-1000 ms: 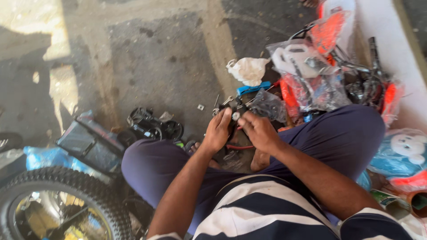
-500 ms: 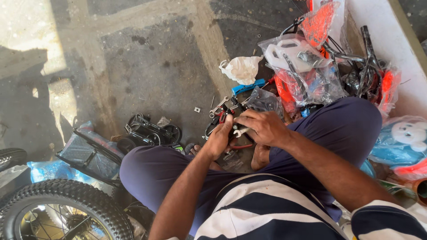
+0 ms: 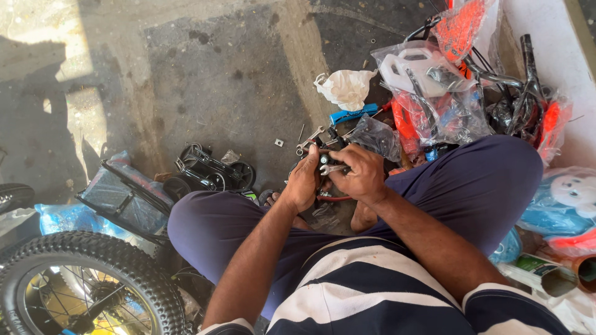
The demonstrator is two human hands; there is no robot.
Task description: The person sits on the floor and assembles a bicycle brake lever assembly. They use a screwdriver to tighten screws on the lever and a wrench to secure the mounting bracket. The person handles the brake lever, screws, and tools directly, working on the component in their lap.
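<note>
Both hands, left (image 3: 302, 185) and right (image 3: 358, 175), pinch a spanner (image 3: 332, 169) (clear parts bags (image 3: 428, 93) beyond).

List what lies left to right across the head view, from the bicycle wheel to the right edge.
Black spoked bicycle wheel → black plastic pedal set → left hand → right hand gripping small silver wrench → orange parts in clear bags → blue-and-white toy piece.

My left hand (image 3: 302, 184) and right hand (image 3: 358, 175) grip a small black part (image 3: 324, 155) with a spanner (image 3: 333, 169). Bagged parts (image 3: 434, 93) at two o'clock; tyre (image 3: 81, 279) at eight.
</note>
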